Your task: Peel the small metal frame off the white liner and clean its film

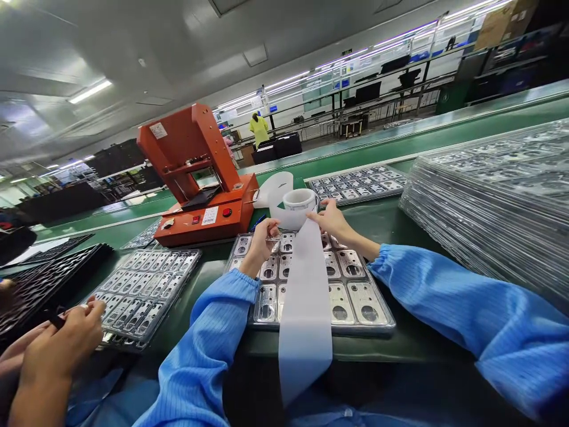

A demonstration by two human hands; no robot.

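Observation:
A long white strip (pixel 306 296) hangs down over a clear tray of silver metal plates (pixel 352 264) and past the table's front edge. My right hand (pixel 332 222) pinches the strip's upper part beside a white roll (pixel 299 200). Left of the strip, my left hand (pixel 263 240) is held above the tray with its fingers closed together; whatever they hold, if anything, is too small to name. The roll stands just behind the tray, with more white strip curling to its left.
An orange press machine (pixel 204 201) stands at the back left. Trays of metal plates lie left (pixel 144 290) and behind (pixel 355 181). A tall stack of clear trays (pixel 471 213) rises on the right. Another person's hands (pixel 66 344) are at the lower left.

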